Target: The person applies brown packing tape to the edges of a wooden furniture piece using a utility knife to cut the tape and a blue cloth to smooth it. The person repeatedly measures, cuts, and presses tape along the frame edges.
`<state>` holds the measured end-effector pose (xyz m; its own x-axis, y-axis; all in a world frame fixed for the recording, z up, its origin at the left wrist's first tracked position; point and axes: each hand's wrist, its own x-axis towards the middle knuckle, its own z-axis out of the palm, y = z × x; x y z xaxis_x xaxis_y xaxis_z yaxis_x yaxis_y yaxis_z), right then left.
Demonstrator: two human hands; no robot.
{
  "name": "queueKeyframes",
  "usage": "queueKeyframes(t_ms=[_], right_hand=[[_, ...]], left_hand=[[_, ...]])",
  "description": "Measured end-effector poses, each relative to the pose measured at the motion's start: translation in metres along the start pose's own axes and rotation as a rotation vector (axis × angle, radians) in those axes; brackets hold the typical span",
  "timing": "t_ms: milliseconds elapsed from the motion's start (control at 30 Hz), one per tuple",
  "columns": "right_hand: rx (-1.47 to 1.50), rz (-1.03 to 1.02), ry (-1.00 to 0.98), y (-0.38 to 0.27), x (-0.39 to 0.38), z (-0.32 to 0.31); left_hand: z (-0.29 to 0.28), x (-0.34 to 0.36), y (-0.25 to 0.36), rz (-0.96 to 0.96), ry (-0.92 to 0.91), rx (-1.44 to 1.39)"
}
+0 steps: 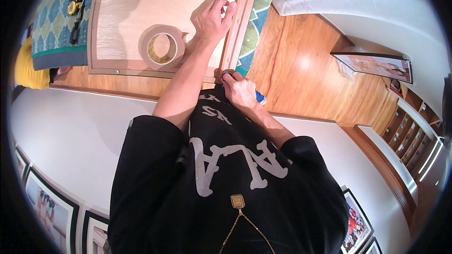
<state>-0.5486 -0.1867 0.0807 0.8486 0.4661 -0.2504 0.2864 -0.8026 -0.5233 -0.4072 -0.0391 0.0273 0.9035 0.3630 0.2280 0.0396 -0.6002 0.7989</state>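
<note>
A large framed panel (113, 28) lies face down before me, its back covered with tan sheeting and brown tape along the borders. My left hand (213, 21) is at the panel's right rim (233, 37), fingers curled and thumb against the edge. What is under its fingertips is hidden. At the near right corner, my right hand (240, 90) is closed around a blue-handled tool (260, 98). Its dark front touches or nearly touches the corner; its exact kind is mostly covered. A wide roll of brown tape (178, 49) stands on the panel beside my left forearm.
A green and blue patterned cloth (52, 33) lies under the panel, with a yellow and black tool (75, 7) at far left. Yellow fabric and part of another person (30, 66) show there. A framed picture (376, 66) leans by the right wall on the wood floor (301, 61).
</note>
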Motion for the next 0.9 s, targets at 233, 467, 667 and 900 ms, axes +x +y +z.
queueKeyframes(t_ms=[233,467,667,900], right_hand=[[-0.045,-0.214,0.043,0.029,0.057,-0.033],[-0.236,-0.308,0.400,0.082,0.241,-0.107],[-0.350,-0.308,0.611,0.141,0.405,-0.165],[-0.258,-0.243,0.578,0.163,0.472,-0.181]], left_hand=[[-0.007,-0.002,0.000,0.017,0.020,-0.093],[-0.008,-0.005,0.004,-0.036,-0.003,-0.166],[-0.003,-0.010,0.002,-0.114,0.099,-0.174],[-0.006,-0.012,0.008,-0.301,0.050,-0.285]])
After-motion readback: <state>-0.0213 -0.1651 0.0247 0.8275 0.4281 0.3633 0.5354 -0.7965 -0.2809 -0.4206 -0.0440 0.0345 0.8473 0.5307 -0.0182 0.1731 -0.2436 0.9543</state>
